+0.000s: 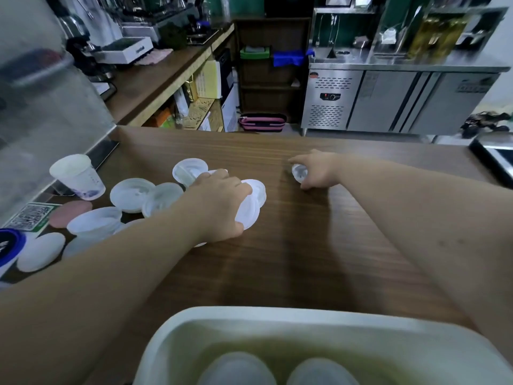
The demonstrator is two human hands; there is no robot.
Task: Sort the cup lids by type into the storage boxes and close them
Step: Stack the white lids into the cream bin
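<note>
At the near edge of the wooden counter (305, 259), an open storage box (277, 314) is sitting with two translucent lids (236, 368) lying side by side inside it. Beyond the box, near the middle of the surface, the left hand (222, 204) is wrapping fingers and thumb round a stack of white flat lids (251, 209). Whether the stack is resting on the counter cannot be told. Further out and to the right, the right hand (319, 170) is pinching a small clear lid (299, 173) between thumb and fingertips, low against the surface. Along the left edge, loose lids (131, 194) are lying scattered and overlapping beside a paper cup (77, 176).

Handling, as a judgement: the lids are looking thin, light and springy, so hard squeezing is risking buckling. Nested stacks are likely sliding apart easily. Taking hold across opposite rims, where the plastic is stiffest, is appearing safest.
</note>
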